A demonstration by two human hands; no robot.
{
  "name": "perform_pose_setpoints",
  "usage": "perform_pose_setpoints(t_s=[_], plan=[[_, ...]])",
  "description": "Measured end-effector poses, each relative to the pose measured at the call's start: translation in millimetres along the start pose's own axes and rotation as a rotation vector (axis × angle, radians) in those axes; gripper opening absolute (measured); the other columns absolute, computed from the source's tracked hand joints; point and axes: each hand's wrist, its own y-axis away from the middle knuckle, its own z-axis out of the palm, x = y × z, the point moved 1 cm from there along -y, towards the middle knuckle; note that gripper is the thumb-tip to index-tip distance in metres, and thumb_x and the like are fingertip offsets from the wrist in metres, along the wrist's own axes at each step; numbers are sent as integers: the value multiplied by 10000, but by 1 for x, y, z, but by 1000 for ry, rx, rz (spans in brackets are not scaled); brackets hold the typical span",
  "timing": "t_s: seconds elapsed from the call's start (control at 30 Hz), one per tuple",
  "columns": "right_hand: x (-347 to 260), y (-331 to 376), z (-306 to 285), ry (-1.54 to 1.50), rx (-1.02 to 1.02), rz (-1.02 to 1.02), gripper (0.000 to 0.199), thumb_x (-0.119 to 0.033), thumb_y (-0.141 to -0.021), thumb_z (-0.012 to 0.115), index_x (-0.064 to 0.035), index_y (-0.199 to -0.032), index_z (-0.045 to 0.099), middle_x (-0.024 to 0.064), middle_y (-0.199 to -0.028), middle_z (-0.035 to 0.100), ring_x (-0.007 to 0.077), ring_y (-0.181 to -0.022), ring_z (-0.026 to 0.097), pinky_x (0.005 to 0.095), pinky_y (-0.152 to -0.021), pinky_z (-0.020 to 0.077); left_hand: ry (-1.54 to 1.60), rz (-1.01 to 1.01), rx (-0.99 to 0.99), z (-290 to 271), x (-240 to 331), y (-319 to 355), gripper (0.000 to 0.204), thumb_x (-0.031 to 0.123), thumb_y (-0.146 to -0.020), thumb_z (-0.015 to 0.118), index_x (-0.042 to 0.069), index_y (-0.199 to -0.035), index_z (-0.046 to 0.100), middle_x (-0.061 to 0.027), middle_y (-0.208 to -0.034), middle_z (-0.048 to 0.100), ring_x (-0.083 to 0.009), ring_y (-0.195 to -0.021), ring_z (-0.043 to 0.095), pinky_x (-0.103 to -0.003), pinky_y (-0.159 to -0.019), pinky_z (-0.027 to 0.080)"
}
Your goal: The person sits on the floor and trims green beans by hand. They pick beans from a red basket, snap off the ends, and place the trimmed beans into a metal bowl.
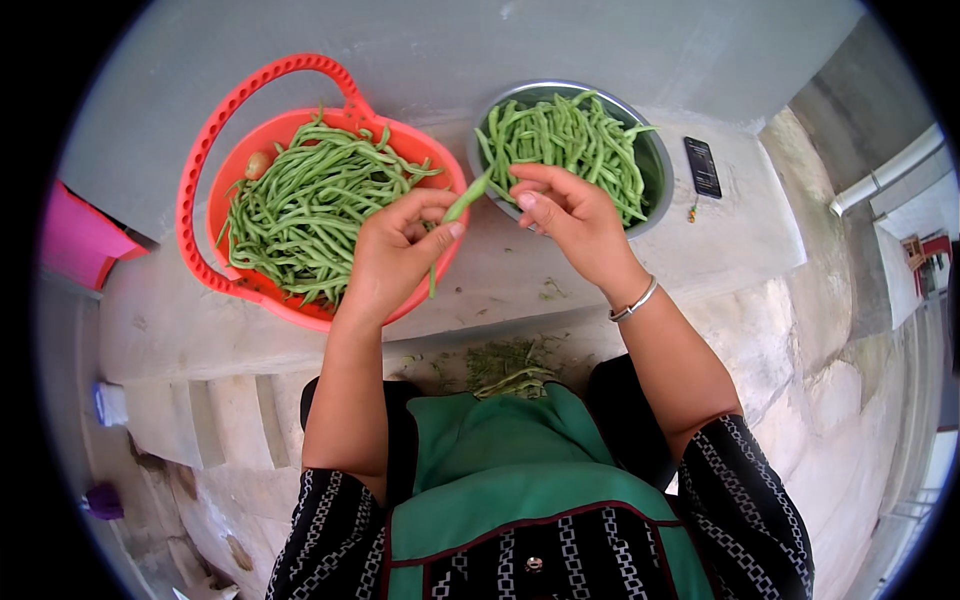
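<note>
Slender green bean pod [468,198]: was pinched at the right rim of the rounded red plastic basket with the arched, holed handle [228,185], slanting, thicker end up and to the right.
Bare left hand [398,245]: reached in front of the basket's right side; pinched the pod between thumb and fingers.
Bare right hand [575,212]: hung to the right of the basket, near the pod's upper end; kept fingers curled, thumb close to forefinger; could not tell whether pinching anything. Wore a silver metal bracelet [635,300] at the wrist.
Basket load: held a large heap of long green beans [320,205], with a small brownish round thing [258,165] at the left.
Round grey metal bowl [655,172]: stood right of the basket; held a second heap of green beans [580,140].
Black rectangular phone [703,167]: lay farther right of the basket, just beyond the bowl.
Pale grey ledge [700,250]: lay beneath the basket, bowl and phone.
</note>
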Motion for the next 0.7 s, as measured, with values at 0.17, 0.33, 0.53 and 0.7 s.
perform_pose_setpoints(t_s=[0.17, 0.33, 0.53, 0.7], plan=[[-2, 20, -33, -65, -34, 108, 200, -117, -908, 603, 6, -1061, 640, 28, -894, 652, 75, -764, 590, 220, -688, 496, 116, -64, -283, 51, -3, -1, 210, 68, -840, 676, 25, -1040, 629, 32, -782, 613, -3, -575, 432, -172, -509, 350], [-2, 47, -56, -30, -104, 211, 96, -101, -894, 615, -13, -907, 652, 5, -806, 635, 65, -732, 590, 227, -678, 500, 61, -212, -541, 73, -2, -7, 162, 126, -861, 670, 26, -984, 635, 26, -730, 602, -12, -575, 452, -187, -501, 365], [5, 63, -69, 786, -323, -152, 108, -121, -807, 671, -62, -896, 653, 65, -758, 638, 218, -685, 620, 313, -625, 481, -293, 9, -639, 84, 0, -4, 96, 85, -839, 669, 17, -902, 644, 34, -662, 568, -23, -574, 465, -195, -510, 366], [-3, 56, -62, 808, -193, -280, 109, -164, -794, 672, -70, -841, 647, 88, -756, 628, 286, -703, 605, 357, -612, 478, -288, -104, -583, 75, 5, -5, 77, 62, -843, 658, 16, -901, 637, 28, -666, 574, -29, -570, 472, -194, -518, 381]])
